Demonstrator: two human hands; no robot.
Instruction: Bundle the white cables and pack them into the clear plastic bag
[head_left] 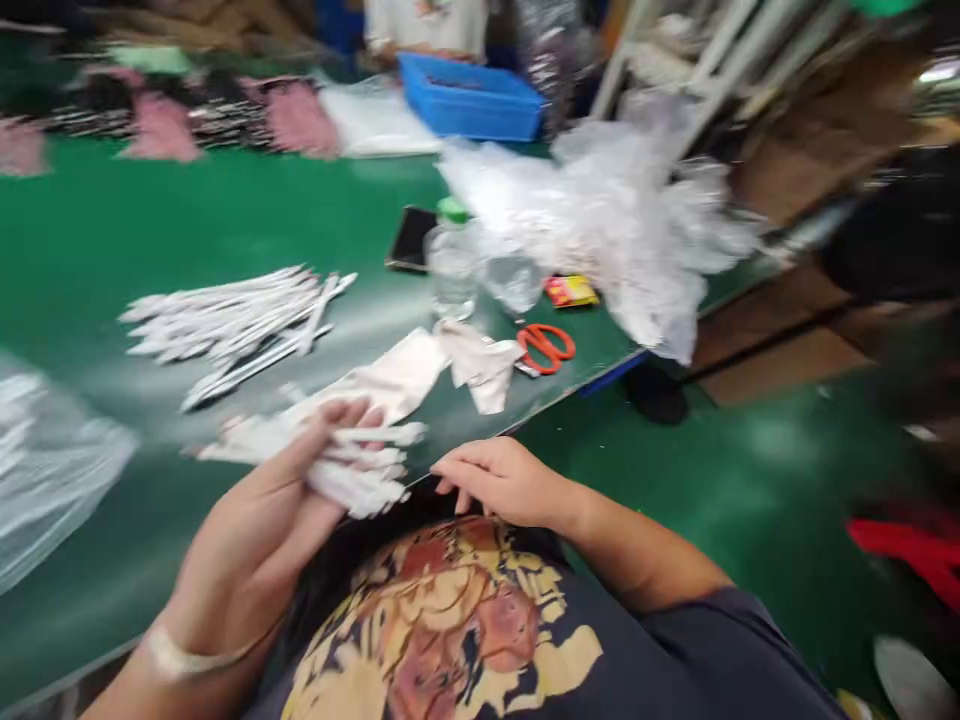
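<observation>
My left hand (pixel 277 510) is closed around a bundle of slim white sticks (pixel 367 470), held over the table's near edge. Their exact kind is blurred. To its right, my right hand (pixel 502 480) hovers by the table edge, fingers loosely bent and apart, with nothing visible in them. A pile of similar white sticks (pixel 225 315) lies on the green table (pixel 300 210) beyond my left hand. Pale cloth gloves or cloth pieces (pixel 405 375) lie just past the held bundle, and a smaller pale cloth (pixel 480 365) is beside them.
Orange-handled scissors (pixel 547 348) lie near the table's right edge, by a red and yellow packet (pixel 570 291). Behind are a clear bottle (pixel 452 265), a dark phone (pixel 412 238), crumpled clear plastic (pixel 600 200) and a blue bin (pixel 472 97). A plastic bag (pixel 52 460) sits left.
</observation>
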